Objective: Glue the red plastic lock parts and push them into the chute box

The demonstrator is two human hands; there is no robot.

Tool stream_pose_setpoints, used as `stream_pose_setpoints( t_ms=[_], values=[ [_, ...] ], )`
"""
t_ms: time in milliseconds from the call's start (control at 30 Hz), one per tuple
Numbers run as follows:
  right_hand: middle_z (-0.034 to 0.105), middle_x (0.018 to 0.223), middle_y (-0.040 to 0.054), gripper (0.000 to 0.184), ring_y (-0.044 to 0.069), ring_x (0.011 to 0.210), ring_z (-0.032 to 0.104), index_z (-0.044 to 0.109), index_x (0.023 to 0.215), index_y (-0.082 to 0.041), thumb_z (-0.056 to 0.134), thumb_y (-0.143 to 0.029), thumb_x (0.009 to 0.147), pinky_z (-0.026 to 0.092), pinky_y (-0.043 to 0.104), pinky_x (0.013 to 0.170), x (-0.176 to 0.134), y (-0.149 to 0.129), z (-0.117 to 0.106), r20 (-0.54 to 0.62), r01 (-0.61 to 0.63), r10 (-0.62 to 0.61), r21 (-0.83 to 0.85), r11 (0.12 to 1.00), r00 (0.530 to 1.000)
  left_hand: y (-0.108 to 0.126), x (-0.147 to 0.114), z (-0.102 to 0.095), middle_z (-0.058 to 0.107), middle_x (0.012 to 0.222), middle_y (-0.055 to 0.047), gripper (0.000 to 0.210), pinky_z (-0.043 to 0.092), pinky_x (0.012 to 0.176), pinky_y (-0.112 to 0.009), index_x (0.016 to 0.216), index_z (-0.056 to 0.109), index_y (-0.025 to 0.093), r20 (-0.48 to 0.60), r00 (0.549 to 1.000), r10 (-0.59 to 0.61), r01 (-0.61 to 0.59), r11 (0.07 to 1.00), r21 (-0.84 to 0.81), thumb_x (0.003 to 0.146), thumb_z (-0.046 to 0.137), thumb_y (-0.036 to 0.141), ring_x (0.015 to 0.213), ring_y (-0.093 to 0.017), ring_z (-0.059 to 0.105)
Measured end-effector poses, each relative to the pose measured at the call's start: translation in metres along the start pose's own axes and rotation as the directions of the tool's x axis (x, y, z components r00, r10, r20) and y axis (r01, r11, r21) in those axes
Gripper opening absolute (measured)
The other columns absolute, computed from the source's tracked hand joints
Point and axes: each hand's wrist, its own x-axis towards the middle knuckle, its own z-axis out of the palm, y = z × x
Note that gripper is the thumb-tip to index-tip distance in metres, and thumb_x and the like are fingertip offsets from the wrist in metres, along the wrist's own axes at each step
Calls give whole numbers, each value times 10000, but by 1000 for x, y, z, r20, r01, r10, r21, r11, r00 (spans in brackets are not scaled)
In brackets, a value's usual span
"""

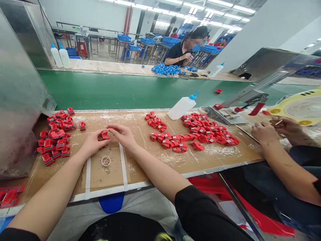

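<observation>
— At the far end of the taped cardboard (96, 182), what do the fingers have?
— A red piece (105, 135). The left hand (94, 144) holds it between thumb and fingers; the right hand (124, 136) has its fingertips drawn narrow at the upper edge. Whether they pinch something tiny, I can't tell.
— Which step is it?
— Close fingertip work on one piece, I'd judge. The next move seems to call for a steady left hold and precise right fingertips.
— And around?
— A small dish (106, 165) nearer the body, a red heap (57, 134) leftward, more red pieces (200, 129) rightward, then a green belt (100, 88) beyond.
</observation>
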Motion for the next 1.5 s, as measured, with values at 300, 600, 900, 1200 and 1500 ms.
stream_pose_setpoints(
  t_ms=[300, 600, 900, 1200, 1500],
  values=[
    [723, 1299, 24, 245, 244, 1370, 587, 794, 1160, -296, 680, -388, 963, 437, 495, 1221, 1, 11, -5, 271, 217, -176, -131, 967, 946, -10, 4, 0, 759, 1090, -94, 465, 584, 839, -373, 1164, 699, 155, 46, 997, 66, -67, 998, 3, 801, 789, 433, 943, -252, 724],
    [648, 1426, 48, 337, 206, 1377, 578, 690, 1350, -284, 527, -253, 1057, 474, 463, 1198, -4, -7, -17, 380, 414, -316, -210, 886, 869, 8, -5, -3, 758, 938, -76, 515, 617, 816, -400, 1130, 692, 151, 167, 986, 0, 39, 973, -228, 769, 838, 488, 850, -243, 738],
    [575, 1502, 103, 409, 202, 1406, 543, 610, 1425, -228, 443, -163, 1057, 449, 442, 1207, -10, -20, -25, 503, 473, -316, -222, 852, 805, 16, -8, -5, 661, 731, -7, 430, 562, 620, -313, 1013, 709, 145, 173, 983, -63, 92, 981, -169, 751, 859, 452, 607, -159, 645],
    [626, 1384, 127, 430, 209, 1257, 618, 583, 1393, -183, 664, -207, 972, 508, 359, 1083, -3, -20, -28, 558, 524, -310, -274, 807, 770, 14, -5, -7, 585, 643, 21, 420, 415, 495, -231, 894, 672, 141, 231, 971, -58, 109, 970, -217, 785, 833, 513, 482, -91, 525],
    [584, 1477, 138, 400, 208, 1373, 544, 590, 1405, -175, 610, -183, 1006, 449, 398, 1168, 4, -14, -30, 528, 662, -463, -284, 694, 712, 14, 1, -4, 644, 732, -20, 597, 458, 507, -218, 1024, 686, 165, 218, 975, -47, 119, 937, -327, 818, 707, 725, 553, -114, 582]
  ],
)
